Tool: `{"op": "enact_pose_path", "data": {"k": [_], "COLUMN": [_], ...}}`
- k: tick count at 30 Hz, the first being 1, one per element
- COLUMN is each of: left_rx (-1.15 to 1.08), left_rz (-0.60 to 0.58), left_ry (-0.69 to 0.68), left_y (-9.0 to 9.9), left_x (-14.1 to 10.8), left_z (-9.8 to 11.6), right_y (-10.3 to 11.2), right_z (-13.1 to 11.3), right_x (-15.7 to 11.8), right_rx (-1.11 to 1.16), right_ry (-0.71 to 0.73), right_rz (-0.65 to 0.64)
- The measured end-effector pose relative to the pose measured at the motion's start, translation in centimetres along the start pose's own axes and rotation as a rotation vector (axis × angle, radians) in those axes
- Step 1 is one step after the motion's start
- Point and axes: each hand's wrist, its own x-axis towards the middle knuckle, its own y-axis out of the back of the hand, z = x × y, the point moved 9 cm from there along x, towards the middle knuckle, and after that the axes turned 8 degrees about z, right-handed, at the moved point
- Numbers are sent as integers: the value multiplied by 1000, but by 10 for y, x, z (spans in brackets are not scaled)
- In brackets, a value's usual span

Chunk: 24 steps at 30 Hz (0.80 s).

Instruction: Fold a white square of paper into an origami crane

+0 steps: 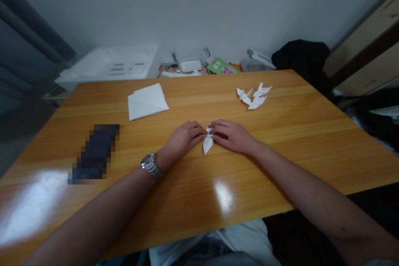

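A small folded white paper (208, 144) lies near the middle of the wooden table, its pointed end towards me. From the left, my left hand (186, 138) pinches its side with fingers closed. My right hand (233, 136) grips the opposite side, its fingers covering part of the upper end. A silver watch is on my left wrist. Several folded white paper figures (254, 96) sit together further back on the right. At the back left lies a stack of flat white paper sheets (147, 102).
A dark, pixelated flat object (96, 151) lies on the table (193, 199) at the left. Beyond the back edge are a white tray (124, 64), a green booklet (222, 66) and a black item (301, 56).
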Motion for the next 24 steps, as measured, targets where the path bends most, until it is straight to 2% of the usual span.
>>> {"op": "enact_pose_path", "data": {"k": [15, 24], "left_rx": [52, 232], "left_rz": [6, -30], "left_ry": [-7, -104], "left_y": [1, -3], "left_x": [-1, -8], "left_z": [4, 18], "right_y": [-1, 6], "right_z": [5, 14], "right_x": [-1, -5], "right_rx": [9, -112], "right_ry": [-9, -7], "right_rz": [-2, 16]}}
